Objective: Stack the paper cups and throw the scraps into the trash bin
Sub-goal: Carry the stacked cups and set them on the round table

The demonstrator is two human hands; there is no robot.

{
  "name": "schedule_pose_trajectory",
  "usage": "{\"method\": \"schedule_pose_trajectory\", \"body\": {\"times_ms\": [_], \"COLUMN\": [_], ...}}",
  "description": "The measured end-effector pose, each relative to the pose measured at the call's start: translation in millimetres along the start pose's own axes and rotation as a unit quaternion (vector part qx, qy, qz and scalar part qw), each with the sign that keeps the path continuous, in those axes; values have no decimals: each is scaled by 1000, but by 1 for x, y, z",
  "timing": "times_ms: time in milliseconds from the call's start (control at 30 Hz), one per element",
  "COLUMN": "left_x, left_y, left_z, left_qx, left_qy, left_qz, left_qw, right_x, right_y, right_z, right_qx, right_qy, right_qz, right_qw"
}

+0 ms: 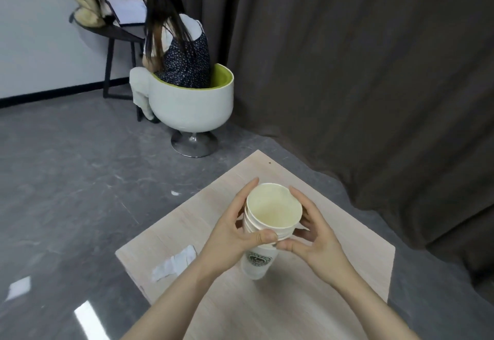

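A stack of white paper cups (270,214) stands on the light wooden table (347,254), with several rims nested near the top and a green round logo on the lowest cup. My left hand (230,232) wraps the stack from the left, thumb on the front rims. My right hand (315,235) holds it from the right, fingertips pressing the rims. A crumpled white paper scrap (175,262) lies on the table to the left of the cups. No trash bin is in view.
A small white scrap (175,193) lies on the grey floor beyond the table. A person sits in a white cup-shaped chair (191,104) at a dark round table (112,29). A dark curtain (361,72) hangs right of the table.
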State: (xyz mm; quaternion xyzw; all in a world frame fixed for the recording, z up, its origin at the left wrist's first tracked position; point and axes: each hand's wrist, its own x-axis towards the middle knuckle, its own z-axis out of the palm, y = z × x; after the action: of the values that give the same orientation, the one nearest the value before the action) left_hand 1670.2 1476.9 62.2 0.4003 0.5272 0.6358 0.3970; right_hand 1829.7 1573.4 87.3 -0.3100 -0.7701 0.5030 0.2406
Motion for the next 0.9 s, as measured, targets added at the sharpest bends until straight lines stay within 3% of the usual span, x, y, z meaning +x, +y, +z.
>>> {"method": "schedule_pose_trajectory", "body": {"times_ms": [333, 533, 900], "left_x": [-69, -151, -308], "left_y": [78, 116, 159], "left_z": [-99, -198, -356], "left_qx": [11, 23, 78], "left_qy": [158, 294, 472], "left_qz": [96, 122, 142], "left_qw": [983, 948, 866], "right_x": [27, 35, 17], "right_y": [-105, -166, -260], "right_z": [96, 221, 455], "right_qx": [14, 75, 160], "right_qy": [-89, -190, -387], "right_qz": [-129, -173, -220], "right_qw": [988, 964, 881]}}
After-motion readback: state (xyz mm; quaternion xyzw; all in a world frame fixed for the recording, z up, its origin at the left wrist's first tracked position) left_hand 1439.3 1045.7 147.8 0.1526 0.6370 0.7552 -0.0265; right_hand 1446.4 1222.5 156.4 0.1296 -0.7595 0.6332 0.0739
